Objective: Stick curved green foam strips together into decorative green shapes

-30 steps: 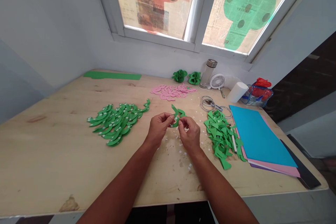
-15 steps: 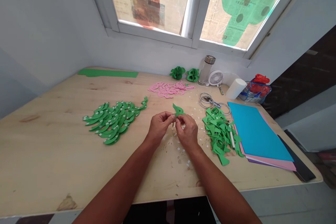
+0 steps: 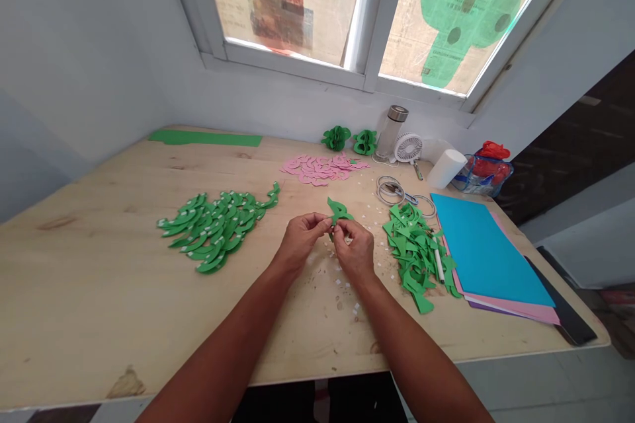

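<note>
On the near side of the pink cutouts, the left hand and right hand pinched a green paper piece between them, seemingly not yet finished, while the white-tabbed green pieces left of the cutouts looked already done.

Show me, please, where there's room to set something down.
The table is bare left of the white-tabbed green cutouts and from them to its near edge. Crowded: the right, with green paper scraps and coloured sheets; the middle, with left hand, right hand and white bits.
</note>
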The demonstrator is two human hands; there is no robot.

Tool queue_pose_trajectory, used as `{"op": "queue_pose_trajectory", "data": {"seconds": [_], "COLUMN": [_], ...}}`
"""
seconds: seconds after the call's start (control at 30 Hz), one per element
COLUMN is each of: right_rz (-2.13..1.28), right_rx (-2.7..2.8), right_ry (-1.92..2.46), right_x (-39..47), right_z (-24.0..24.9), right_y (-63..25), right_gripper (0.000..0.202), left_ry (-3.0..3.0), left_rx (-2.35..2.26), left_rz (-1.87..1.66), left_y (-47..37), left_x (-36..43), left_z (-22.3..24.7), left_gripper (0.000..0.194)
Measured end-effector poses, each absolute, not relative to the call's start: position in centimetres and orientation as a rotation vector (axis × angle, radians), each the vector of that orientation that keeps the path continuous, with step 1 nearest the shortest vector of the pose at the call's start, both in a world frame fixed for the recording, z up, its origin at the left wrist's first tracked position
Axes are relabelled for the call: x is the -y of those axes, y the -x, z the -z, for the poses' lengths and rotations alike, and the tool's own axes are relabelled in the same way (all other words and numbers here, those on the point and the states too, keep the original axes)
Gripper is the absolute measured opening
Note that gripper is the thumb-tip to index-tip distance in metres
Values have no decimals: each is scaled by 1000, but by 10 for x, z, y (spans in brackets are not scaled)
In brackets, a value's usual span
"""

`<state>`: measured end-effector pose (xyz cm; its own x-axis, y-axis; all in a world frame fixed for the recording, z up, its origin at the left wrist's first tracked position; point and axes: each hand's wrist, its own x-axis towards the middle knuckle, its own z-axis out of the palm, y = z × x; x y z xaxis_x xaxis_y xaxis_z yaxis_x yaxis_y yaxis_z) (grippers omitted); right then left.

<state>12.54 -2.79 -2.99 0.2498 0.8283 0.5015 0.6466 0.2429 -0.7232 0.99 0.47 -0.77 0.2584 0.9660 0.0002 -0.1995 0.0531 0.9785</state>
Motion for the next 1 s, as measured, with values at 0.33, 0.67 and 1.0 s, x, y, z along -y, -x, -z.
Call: {"op": "queue_pose_trajectory", "data": {"seconds": [0.33, 0.67, 1.0], "right_rz": [-323, -210, -568], "right_rx": [1324, 1126, 1333], "right_ry": [1527, 1524, 1382], "right_x": [28, 23, 26], "right_z": [27, 23, 24], "right_y": [-129, -146, -132], "right_gripper": [19, 13, 20], "left_ry": [-1075, -817, -1022], "left_rx": [-899, -841, -817], "left_rz": [-1052, -1075, -1105], "left_y": [-7, -1, -4], "left_x": [-11, -13, -11], "left_z": [14, 9, 6], "left_gripper": [24, 25, 23]}}
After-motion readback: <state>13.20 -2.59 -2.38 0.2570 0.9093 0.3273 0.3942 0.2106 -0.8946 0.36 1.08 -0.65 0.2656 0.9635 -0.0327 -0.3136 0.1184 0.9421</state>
